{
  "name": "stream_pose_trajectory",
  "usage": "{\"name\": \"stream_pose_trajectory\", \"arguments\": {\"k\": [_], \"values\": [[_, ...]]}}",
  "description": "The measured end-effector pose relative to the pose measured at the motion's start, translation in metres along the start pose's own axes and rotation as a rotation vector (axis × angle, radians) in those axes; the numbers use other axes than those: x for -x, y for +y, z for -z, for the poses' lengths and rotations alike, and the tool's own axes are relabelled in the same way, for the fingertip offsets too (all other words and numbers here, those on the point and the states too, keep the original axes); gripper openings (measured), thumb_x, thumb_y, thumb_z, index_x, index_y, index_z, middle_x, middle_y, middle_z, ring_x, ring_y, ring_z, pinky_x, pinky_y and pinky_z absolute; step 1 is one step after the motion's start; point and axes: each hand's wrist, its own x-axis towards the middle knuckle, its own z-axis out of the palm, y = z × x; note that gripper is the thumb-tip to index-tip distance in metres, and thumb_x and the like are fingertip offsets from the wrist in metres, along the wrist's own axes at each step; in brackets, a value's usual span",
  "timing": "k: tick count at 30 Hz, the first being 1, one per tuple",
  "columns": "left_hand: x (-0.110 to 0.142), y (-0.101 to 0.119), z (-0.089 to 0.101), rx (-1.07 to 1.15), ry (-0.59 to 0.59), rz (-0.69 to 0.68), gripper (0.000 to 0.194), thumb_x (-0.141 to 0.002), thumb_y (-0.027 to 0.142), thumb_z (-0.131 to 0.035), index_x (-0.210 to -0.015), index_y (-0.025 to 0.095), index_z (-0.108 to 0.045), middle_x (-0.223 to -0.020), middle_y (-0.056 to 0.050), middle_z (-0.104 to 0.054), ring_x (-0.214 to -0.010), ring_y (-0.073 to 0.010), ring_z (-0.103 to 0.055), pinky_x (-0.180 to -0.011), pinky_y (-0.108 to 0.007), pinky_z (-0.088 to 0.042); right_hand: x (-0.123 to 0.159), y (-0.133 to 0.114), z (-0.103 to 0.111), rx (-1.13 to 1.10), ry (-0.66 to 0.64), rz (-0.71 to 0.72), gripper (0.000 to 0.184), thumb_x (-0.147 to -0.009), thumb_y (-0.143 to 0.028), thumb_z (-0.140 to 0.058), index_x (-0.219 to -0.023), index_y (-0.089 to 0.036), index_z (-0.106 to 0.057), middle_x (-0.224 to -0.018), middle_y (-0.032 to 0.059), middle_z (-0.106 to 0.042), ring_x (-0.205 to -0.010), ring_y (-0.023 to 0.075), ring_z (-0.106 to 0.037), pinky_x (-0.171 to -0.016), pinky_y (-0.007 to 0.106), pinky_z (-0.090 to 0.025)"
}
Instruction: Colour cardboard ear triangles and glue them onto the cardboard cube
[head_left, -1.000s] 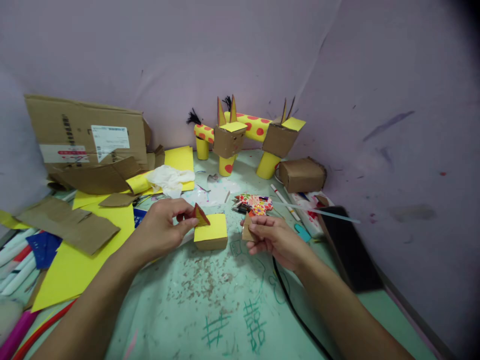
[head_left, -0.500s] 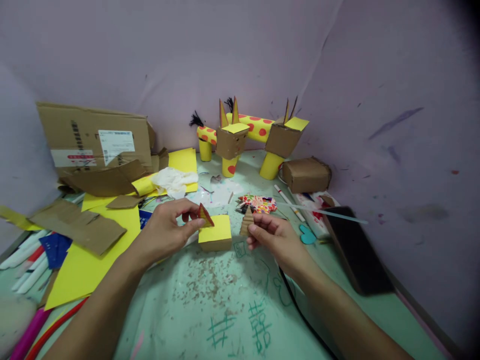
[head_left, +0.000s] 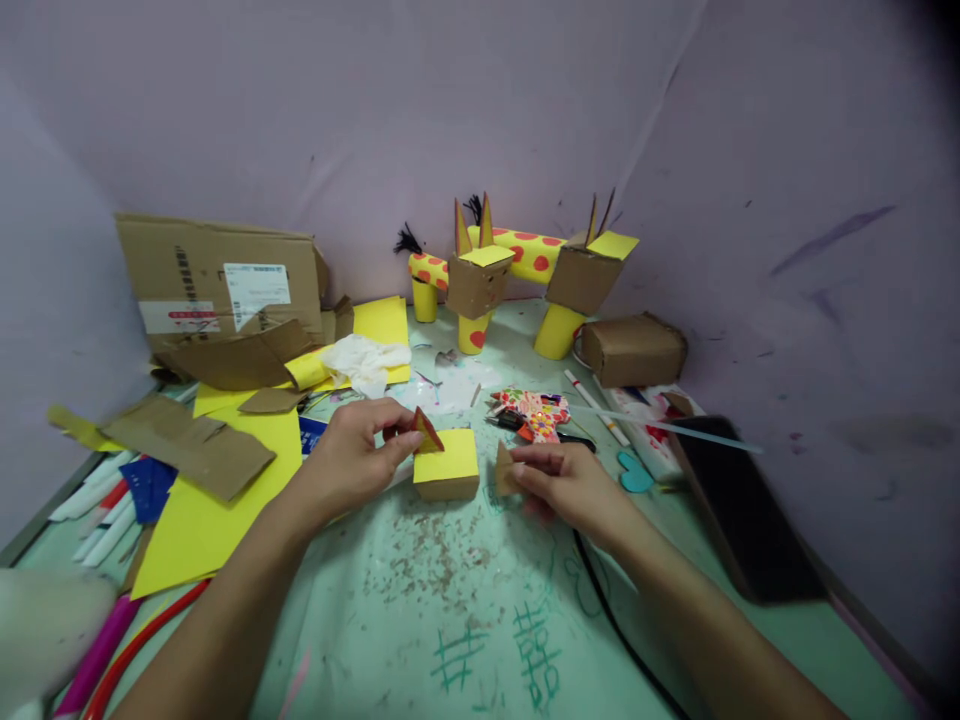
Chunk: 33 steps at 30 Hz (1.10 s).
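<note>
My left hand (head_left: 358, 455) pinches a small cardboard triangle (head_left: 427, 431), yellow with a reddish-brown edge, at the left side of a small cardboard box (head_left: 447, 488). Yellow paper (head_left: 454, 455) covers the top of that box. Whether the triangle touches the paper I cannot tell. To the right of the box, my right hand (head_left: 574, 490) is closed on a plain brown cardboard triangle (head_left: 505, 470), held just above the table; part of it is hidden by my fingers.
Spotted yellow tube animals with box heads (head_left: 471, 283) stand at the back. Cardboard scraps (head_left: 187, 440), yellow paper (head_left: 225, 510) and markers (head_left: 109, 530) lie left. A floral-handled glue gun (head_left: 536, 412), a brown box (head_left: 634, 350) and a black phone (head_left: 750, 520) are right; a black cable (head_left: 600, 590) runs forward.
The whole view has shifted slightly, so things sit further right. My right hand has turned its triangle to a different angle. My left hand still holds its triangle by the box.
</note>
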Motion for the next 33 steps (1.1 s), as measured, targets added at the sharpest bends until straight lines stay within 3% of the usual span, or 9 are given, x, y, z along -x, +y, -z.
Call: {"name": "stream_pose_trajectory", "arguments": {"k": [5,9,12,15,22,33], "values": [[0.001,0.001,0.0,0.011,-0.01,0.006,0.016,-0.079,0.023,-0.053,-0.077,0.018,-0.068,-0.077,0.0,-0.067,-0.071,-0.0127,-0.057,-0.063,-0.025,-0.039,0.009,-0.004,-0.001,0.195,0.103,0.157,0.039,-0.065,-0.026,-0.068,-0.102,-0.014,-0.07,-0.088,0.0093,-0.072,-0.058,0.0185,-0.06,-0.05,0.031,-0.047],[0.002,0.001,0.001,0.029,-0.012,0.004,0.012,-0.077,0.023,-0.057,-0.078,0.018,-0.068,-0.077,0.001,-0.067,-0.069,-0.0116,-0.056,-0.061,-0.024,-0.038,0.013,-0.009,-0.008,0.232,0.089,0.406,0.053,-0.07,-0.033,-0.067,-0.12,-0.016,-0.058,-0.119,0.0144,-0.061,-0.082,0.0231,-0.063,-0.072,0.04,-0.053],[0.003,0.0,0.001,0.04,-0.019,-0.009,0.009,-0.075,0.02,-0.058,-0.076,0.018,-0.067,-0.077,0.001,-0.067,-0.071,-0.0116,-0.056,-0.063,-0.023,-0.039,0.011,-0.008,-0.014,0.278,0.052,0.624,0.048,-0.073,-0.03,-0.068,-0.119,-0.018,-0.057,-0.122,0.014,-0.058,-0.105,0.0268,-0.057,-0.089,0.045,-0.047],[0.003,-0.001,0.001,0.048,-0.023,-0.024,0.009,-0.073,0.016,-0.057,-0.075,0.018,-0.066,-0.076,0.002,-0.067,-0.072,-0.0117,-0.056,-0.065,-0.024,-0.039,0.008,-0.01,-0.019,0.35,0.054,0.742,0.04,-0.074,-0.028,-0.069,-0.112,-0.018,-0.06,-0.113,0.013,-0.062,-0.109,0.0278,-0.054,-0.093,0.048,-0.044],[0.004,-0.004,0.001,0.085,-0.013,-0.032,0.01,-0.074,0.015,-0.056,-0.074,0.018,-0.065,-0.074,0.002,-0.065,-0.07,-0.0112,-0.055,-0.066,-0.024,-0.039,0.0,-0.02,-0.03,0.44,-0.039,0.753,0.06,-0.064,-0.025,-0.08,-0.116,-0.019,-0.052,-0.121,0.0138,-0.053,-0.114,0.0288,-0.048,-0.096,0.049,-0.04],[0.004,-0.006,0.003,0.129,-0.056,-0.052,0.01,-0.073,0.014,-0.053,-0.074,0.018,-0.062,-0.075,0.002,-0.065,-0.071,-0.0119,-0.056,-0.069,-0.025,-0.041,-0.008,-0.02,-0.038,0.484,-0.05,0.781,0.05,-0.061,-0.021,-0.082,-0.1,-0.019,-0.051,-0.106,0.0095,-0.053,-0.103,0.028,-0.047,-0.088,0.046,-0.04]]}}
